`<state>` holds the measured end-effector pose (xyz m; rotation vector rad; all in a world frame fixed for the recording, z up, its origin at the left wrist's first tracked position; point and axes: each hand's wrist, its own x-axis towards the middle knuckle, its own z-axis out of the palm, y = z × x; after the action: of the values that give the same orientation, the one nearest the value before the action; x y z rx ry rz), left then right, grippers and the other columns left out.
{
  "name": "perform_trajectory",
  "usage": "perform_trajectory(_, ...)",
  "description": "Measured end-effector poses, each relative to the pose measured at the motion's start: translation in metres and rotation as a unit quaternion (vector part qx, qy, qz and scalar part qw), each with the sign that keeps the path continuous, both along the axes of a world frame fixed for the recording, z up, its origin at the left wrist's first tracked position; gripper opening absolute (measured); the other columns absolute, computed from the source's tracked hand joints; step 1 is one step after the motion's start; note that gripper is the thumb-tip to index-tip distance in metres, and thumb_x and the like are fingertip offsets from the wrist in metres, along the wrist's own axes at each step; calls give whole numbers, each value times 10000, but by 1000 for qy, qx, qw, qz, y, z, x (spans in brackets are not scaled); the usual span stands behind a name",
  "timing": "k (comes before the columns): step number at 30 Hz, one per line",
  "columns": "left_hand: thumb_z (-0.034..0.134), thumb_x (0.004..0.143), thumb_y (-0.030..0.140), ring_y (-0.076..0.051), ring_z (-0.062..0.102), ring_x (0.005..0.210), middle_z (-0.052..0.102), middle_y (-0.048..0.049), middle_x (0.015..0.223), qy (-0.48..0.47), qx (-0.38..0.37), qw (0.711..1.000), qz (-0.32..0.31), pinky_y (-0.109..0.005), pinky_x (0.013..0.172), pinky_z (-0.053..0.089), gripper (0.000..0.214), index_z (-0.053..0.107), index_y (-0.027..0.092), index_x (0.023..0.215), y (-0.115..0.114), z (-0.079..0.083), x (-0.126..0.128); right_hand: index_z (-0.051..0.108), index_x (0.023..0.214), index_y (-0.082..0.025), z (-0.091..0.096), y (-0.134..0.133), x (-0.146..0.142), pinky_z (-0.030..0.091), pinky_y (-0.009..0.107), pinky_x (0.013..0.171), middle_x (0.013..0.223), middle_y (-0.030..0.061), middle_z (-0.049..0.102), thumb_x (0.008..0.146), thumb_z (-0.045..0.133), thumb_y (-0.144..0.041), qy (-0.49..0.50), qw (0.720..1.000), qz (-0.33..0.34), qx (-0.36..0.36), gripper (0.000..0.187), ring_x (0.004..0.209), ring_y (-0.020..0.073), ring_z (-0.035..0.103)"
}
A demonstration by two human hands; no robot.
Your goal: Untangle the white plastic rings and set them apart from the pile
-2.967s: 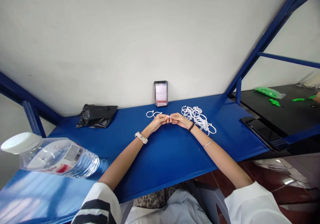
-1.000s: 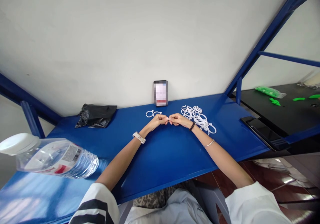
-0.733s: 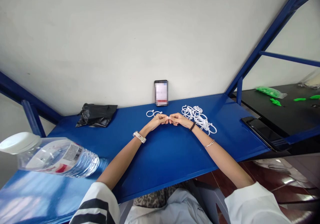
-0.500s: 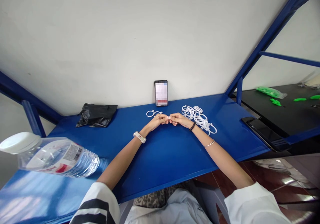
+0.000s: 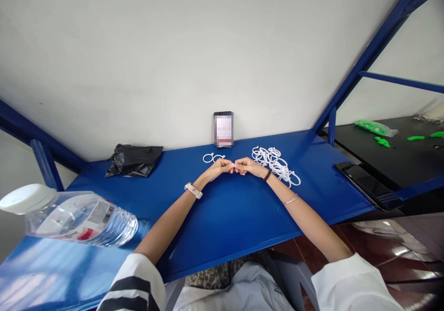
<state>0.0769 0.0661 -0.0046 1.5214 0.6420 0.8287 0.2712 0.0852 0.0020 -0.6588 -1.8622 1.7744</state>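
Note:
My left hand (image 5: 220,167) and my right hand (image 5: 245,166) meet fingertip to fingertip over the far middle of the blue table (image 5: 225,209). Both are closed in a pinch on one small white ring (image 5: 233,165), mostly hidden by the fingers. A heap of several white plastic rings (image 5: 275,164) lies just right of my right hand. Two separate white rings (image 5: 211,157) lie just beyond my left hand.
A phone (image 5: 223,129) leans upright against the wall behind my hands. A crumpled black bag (image 5: 133,160) lies at the back left. A water bottle (image 5: 69,218) lies close at the near left. Another phone (image 5: 360,181) rests at the right edge. Green parts (image 5: 376,130) sit on the black table.
Almost nothing differs; my hands stay pinched together at the same spot, with only tiny finger shifts on the ring.

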Motion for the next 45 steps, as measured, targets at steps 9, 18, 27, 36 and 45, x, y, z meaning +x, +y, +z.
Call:
perform_trajectory(9, 597, 763, 626, -77, 294, 523, 409, 32, 521, 41, 54, 998, -10, -257, 541, 205, 535, 558, 125, 579, 3, -4, -2, 580, 658, -137, 4, 1, 0, 292, 227, 455, 530, -45, 485, 796, 626, -564, -39, 998, 21, 39, 451, 440, 58, 369)
perform_trajectory(18, 568, 775, 636, -94, 374, 548, 453, 12, 545, 68, 83, 994, -8, -254, 550, 250, 543, 544, 132, 575, 3, -1, -1, 582, 671, -140, 9, 0, 2, 304, 230, 463, 543, -46, 476, 807, 614, -545, -53, 997, 29, 46, 428, 447, 63, 373)
perform_trajectory(27, 562, 797, 614, -74, 337, 511, 470, 12, 551, 59, 67, 996, 15, -243, 520, 237, 523, 571, 126, 609, 2, -3, -1, 575, 666, -145, 2, 0, 1, 315, 223, 450, 521, -48, 486, 808, 617, -550, -37, 997, -14, 63, 431, 432, 63, 398)
perform_trajectory(36, 592, 796, 592, -60, 342, 469, 490, 13, 528, 20, 39, 999, 17, -237, 507, 272, 497, 594, 119, 642, 6, -7, -1, 544, 851, -174, -5, -2, -6, 367, 200, 435, 635, -51, 552, 784, 665, -527, 8, 992, -98, 83, 379, 433, 52, 441)
perform_trajectory(45, 655, 767, 546, -46, 368, 476, 565, -18, 606, -30, -23, 999, 37, -225, 485, 266, 458, 627, 99, 670, 6, -8, 0, 645, 1022, -172, -4, -8, -15, 317, 196, 428, 635, -22, 577, 801, 653, -488, 44, 985, -140, 87, 386, 515, 76, 458)
